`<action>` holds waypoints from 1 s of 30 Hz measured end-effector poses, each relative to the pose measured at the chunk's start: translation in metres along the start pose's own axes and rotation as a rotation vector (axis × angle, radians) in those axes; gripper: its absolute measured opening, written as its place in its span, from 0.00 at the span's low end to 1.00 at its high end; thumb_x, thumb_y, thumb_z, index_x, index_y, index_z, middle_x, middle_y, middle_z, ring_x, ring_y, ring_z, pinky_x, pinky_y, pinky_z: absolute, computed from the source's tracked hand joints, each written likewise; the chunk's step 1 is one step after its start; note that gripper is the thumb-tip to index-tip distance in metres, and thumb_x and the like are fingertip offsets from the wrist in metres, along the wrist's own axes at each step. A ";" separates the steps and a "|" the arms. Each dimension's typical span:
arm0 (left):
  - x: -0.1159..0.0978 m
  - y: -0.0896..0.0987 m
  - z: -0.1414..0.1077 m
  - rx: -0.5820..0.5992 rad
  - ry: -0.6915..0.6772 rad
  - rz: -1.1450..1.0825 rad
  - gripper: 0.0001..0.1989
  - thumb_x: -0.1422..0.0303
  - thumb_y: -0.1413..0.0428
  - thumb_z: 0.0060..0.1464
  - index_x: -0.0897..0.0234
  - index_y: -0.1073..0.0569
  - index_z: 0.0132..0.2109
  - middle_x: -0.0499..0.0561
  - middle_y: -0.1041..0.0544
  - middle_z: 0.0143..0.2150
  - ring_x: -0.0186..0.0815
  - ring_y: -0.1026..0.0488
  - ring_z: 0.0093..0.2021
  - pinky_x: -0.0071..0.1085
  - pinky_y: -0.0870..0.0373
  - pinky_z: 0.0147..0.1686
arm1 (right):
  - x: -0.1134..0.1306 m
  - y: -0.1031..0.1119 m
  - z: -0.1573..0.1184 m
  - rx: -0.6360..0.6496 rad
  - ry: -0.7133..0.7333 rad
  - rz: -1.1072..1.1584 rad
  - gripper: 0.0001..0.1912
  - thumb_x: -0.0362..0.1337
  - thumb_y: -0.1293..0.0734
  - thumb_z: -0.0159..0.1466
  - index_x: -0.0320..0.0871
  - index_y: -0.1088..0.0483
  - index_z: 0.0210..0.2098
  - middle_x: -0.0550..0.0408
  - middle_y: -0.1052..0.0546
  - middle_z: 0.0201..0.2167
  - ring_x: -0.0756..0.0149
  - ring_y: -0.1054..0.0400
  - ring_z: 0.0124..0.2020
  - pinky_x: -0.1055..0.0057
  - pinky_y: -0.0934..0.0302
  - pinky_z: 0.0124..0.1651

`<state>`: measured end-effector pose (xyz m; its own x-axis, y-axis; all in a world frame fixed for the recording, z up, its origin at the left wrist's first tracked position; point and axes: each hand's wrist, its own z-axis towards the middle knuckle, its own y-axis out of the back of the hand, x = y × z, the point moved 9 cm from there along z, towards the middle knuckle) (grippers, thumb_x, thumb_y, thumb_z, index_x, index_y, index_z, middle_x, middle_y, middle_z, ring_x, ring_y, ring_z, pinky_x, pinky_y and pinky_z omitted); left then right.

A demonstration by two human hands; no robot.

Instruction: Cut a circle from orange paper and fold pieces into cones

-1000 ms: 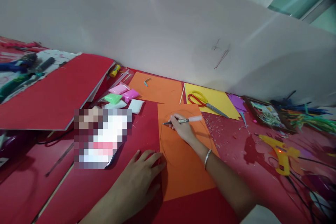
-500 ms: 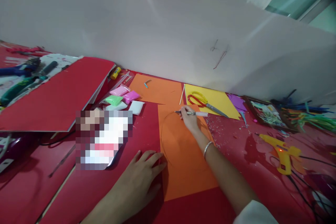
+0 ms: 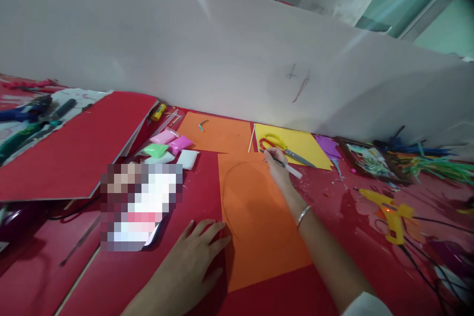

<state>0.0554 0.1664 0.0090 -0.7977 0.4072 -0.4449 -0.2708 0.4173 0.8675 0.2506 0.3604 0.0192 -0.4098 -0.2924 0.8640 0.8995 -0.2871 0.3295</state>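
Observation:
An orange sheet of paper [image 3: 264,261] lies on the red tabletop, with a thin curved pencil-like outline drawn on it. My right hand [image 3: 278,170], with a bracelet on its wrist, pinches a pen [image 3: 295,171] above the sheet's top right edge. Whether the tip touches the paper I cannot tell. Spread flat at the sheet's left edge, my left hand [image 3: 196,249] rests with its fingers apart and holds nothing. Just beyond the pen, scissors [image 3: 299,157] with red and yellow handles lie on a yellow sheet [image 3: 321,154].
A phone-like device [image 3: 148,207], pixelated, lies left of the sheet. Behind it are small coloured packets [image 3: 156,150] and a large red board [image 3: 81,143]. To the right rest a yellow glue gun [image 3: 394,219] with cords and a cluttered tray [image 3: 370,158]. A grey wall panel [image 3: 185,49] stands behind.
My right hand has moved right with the pen, and more of the curved outline shows along the sheet's top. My left hand keeps its place at the edge. The view has tilted slightly.

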 end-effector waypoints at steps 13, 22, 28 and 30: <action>-0.039 -0.036 -0.003 0.163 -0.205 -0.002 0.20 0.63 0.51 0.56 0.44 0.38 0.56 0.49 0.35 0.58 0.49 0.40 0.57 0.48 0.40 0.53 | 0.023 -0.022 -0.007 0.388 0.171 -0.657 0.15 0.24 0.43 0.55 0.43 0.30 0.37 0.50 0.29 0.36 0.62 0.35 0.37 0.70 0.44 0.39; -0.046 -0.040 -0.003 -0.025 -0.319 0.115 0.18 0.62 0.51 0.57 0.42 0.37 0.55 0.47 0.29 0.52 0.44 0.35 0.53 0.40 0.39 0.53 | 0.039 -0.066 0.004 0.300 0.109 -0.740 0.26 0.39 0.45 0.63 0.36 0.50 0.58 0.39 0.38 0.52 0.57 0.39 0.50 0.67 0.43 0.45; -0.047 -0.041 -0.002 0.042 -0.295 0.118 0.19 0.58 0.53 0.57 0.42 0.39 0.56 0.47 0.31 0.53 0.44 0.36 0.54 0.41 0.40 0.54 | 0.017 -0.019 -0.008 0.372 0.022 -0.769 0.19 0.40 0.40 0.59 0.39 0.37 0.48 0.41 0.31 0.46 0.55 0.37 0.48 0.66 0.44 0.46; -0.046 -0.041 -0.003 0.085 -0.272 0.104 0.21 0.57 0.53 0.57 0.43 0.42 0.58 0.48 0.32 0.55 0.45 0.38 0.56 0.44 0.42 0.55 | 0.004 0.009 -0.019 0.396 -0.029 -0.792 0.15 0.37 0.39 0.58 0.37 0.33 0.43 0.39 0.29 0.42 0.52 0.35 0.46 0.63 0.44 0.45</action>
<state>0.1017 0.1281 -0.0051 -0.6422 0.6492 -0.4076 -0.1394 0.4239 0.8949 0.2545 0.3392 0.0181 -0.9352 -0.1166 0.3343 0.3423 -0.0567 0.9379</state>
